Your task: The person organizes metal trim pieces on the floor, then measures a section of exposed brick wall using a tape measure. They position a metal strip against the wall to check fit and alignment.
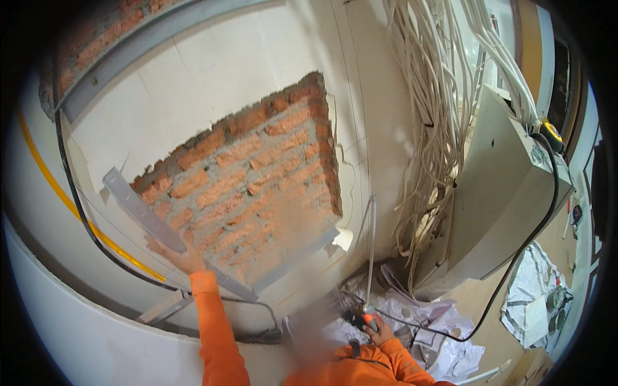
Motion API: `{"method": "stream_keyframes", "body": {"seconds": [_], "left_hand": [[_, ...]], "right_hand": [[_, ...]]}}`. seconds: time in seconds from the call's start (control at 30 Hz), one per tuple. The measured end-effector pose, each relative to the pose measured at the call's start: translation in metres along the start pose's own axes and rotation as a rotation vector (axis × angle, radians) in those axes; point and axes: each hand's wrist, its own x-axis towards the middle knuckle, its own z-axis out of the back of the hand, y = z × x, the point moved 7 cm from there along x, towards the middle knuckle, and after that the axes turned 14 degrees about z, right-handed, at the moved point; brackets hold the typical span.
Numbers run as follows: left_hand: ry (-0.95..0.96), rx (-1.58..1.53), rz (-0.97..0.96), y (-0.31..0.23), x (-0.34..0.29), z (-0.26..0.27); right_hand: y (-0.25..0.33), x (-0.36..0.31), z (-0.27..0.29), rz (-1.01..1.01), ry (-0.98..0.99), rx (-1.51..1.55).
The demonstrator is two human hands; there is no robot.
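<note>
My left hand (181, 255), at the end of an orange sleeve, is closed around a grey metal strip (143, 209) that runs down the left edge of a patch of bare brick. Some of its fingers are hidden by the strip. Another grey strip (293, 260) lies along the patch's lower edge. Low and to the right, my right hand (381, 331) grips an orange-and-dark handheld tool (369, 320); its far end is lost in blur. The exposed bricks (241, 174) sit in a ragged opening in the white wall.
Bundled white cables (431, 96) hang beside a pale metal box (502, 186), with a yellow-black tape measure (551, 136) on it. A black cord (515, 260) loops down to the crumpled sheeting (444, 328) on the floor. A yellow hose (58, 190) runs along the left.
</note>
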Motion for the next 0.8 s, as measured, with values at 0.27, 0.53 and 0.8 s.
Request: {"method": "stream_keyframes", "body": {"seconds": [0.27,0.53,0.8], "left_hand": [[-0.09,0.146,-0.065,0.063,0.018,-0.007],[-0.009,0.082,0.007,0.067,0.018,-0.013],[0.043,0.044,-0.076,0.083,0.016,-0.004]], "right_hand": [[-0.006,0.003,-0.006,-0.113,0.081,0.127],[0.0,0.015,-0.022,0.109,0.059,0.125],[0.019,0.012,-0.053,-0.121,0.234,0.156]]}}
